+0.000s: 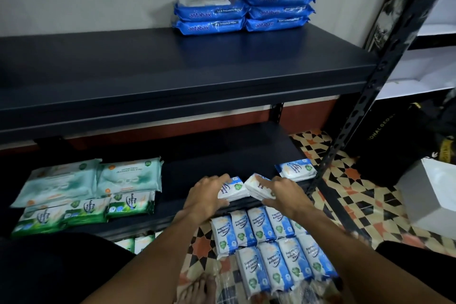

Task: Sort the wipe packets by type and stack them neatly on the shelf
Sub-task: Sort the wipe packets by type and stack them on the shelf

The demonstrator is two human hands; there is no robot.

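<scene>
My left hand [207,192] grips a small stack of white-and-blue wipe packets [234,191] over the front of the lower shelf [197,170]. Right beside it, my right hand [281,192] grips a second small stack of the same packets [256,186]. One more white-and-blue packet [296,170] lies on the lower shelf at the right end. Several more of them [271,247] lie in rows on the tiled floor below my hands. Green pine packets [84,212] and pale mint packets [93,180] are stacked at the shelf's left.
Dark blue antabax packets [241,11] sit in two stacks at the back right of the upper shelf [172,69]. A slanted black shelf post [365,96] stands to the right. A white box [429,195] and a black bag [394,136] lie beyond it. My foot [197,289] rests on the tiles.
</scene>
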